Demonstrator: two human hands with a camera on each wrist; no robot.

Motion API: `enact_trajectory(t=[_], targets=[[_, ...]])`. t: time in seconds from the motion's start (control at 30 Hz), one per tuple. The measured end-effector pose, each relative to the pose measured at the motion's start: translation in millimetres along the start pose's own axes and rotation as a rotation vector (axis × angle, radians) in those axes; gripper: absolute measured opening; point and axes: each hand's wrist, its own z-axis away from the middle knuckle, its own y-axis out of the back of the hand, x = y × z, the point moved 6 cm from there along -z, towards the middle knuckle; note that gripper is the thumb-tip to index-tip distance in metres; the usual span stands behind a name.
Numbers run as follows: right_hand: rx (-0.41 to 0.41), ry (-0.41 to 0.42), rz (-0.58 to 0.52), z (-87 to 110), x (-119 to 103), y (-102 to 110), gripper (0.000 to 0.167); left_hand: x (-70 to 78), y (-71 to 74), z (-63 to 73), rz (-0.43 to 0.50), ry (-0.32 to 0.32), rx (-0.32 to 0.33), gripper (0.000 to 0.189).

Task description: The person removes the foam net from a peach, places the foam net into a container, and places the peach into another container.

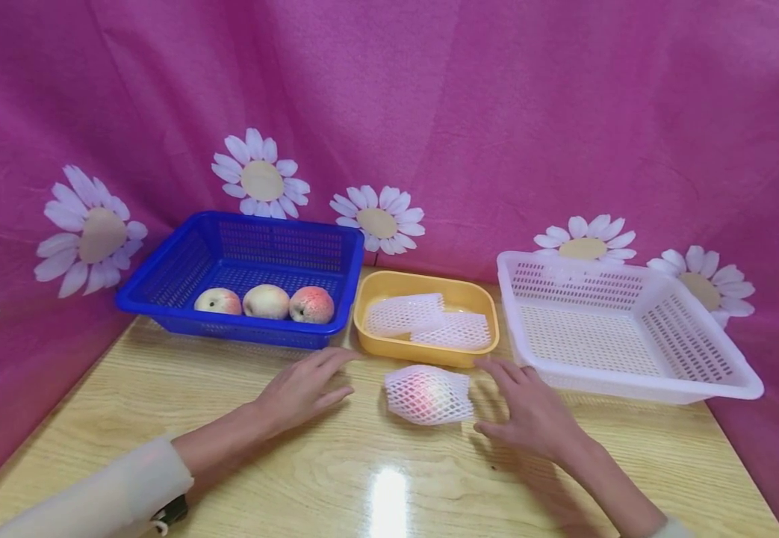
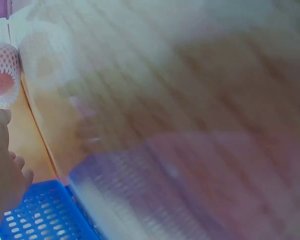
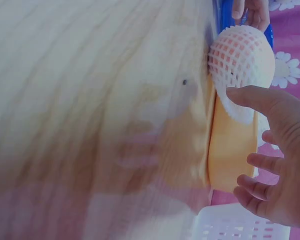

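Observation:
A peach in a white foam net sleeve [image 1: 428, 394] lies on its side on the wooden table, in front of a yellow tray. To its left is my left hand [image 1: 303, 390], fingers extended toward it with a gap between. My right hand [image 1: 530, 407] is on the other side, thumb and fingers spread, holding nothing. From the right wrist, the thumb overlaps the end of the netted peach [image 3: 242, 65]. The left wrist view catches only part of the left hand [image 2: 7, 160] and the netted peach [image 2: 4, 75] at its edge.
The yellow tray [image 1: 423, 353] holds flat foam net sleeves [image 1: 452, 331]. At the left, a blue basket [image 1: 241, 329] has three bare peaches [image 1: 311, 305] along its near side. A white basket [image 1: 631, 385] stands at the right. Behind hangs a pink flowered cloth [image 1: 470, 134].

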Motion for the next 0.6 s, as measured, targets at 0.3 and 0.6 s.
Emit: enact_trajectory(t=[0.3, 0.6], targets=[[-0.008, -0.037, 0.000, 14.4, 13, 0, 0.092, -12.4, 10.4, 11.0, -0.052, 0.069, -0.019, 0.046], [0.002, -0.080, 0.017, 25.5, 22, 4, 0.088, -23.2, 15.6, 23.6, -0.065, 0.076, 0.012, 0.048]])
